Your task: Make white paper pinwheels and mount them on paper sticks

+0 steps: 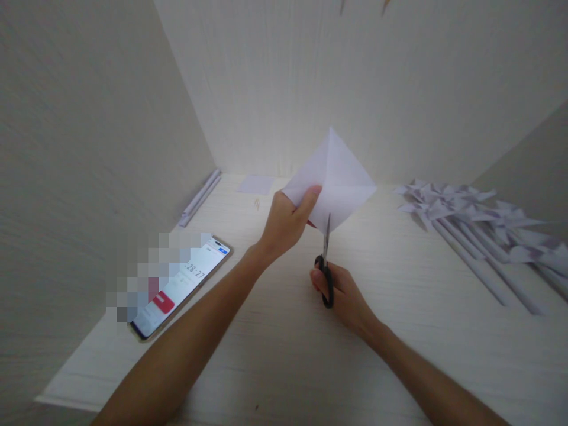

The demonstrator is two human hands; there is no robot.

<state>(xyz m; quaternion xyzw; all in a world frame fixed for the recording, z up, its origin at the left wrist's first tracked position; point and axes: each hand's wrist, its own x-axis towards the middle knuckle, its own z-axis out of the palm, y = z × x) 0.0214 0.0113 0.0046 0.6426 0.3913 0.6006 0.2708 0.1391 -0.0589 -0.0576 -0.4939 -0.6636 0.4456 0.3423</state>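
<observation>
We observed the left hand (284, 220) pinching a square sheet of creased white paper (344, 168) at its left corner, thumb on the near face. The sheet was held raised over the pale wood-grained surface (266, 367), toward the middle of its back edge, with creases crossing near its centre. We recorded the right hand (348, 296) gripping a pair of black-handled metal scissors (325, 249), blades pointing toward the back edge and overlapping the sheet's lowest corner (we could not tell whether the paper was already cut there). By the surface's left edge we noted a slim smartphone with a lit white screen (190, 290). Near the back left corner lay rolled white paper tubes (202, 198); at the back edge lay a small flat piece of white paper (256, 184), tiny pale bits (257, 203) just in front of it. Toward the right edge we found overlapping white paper pinwheels on rolled paper sticks (474, 263).
</observation>
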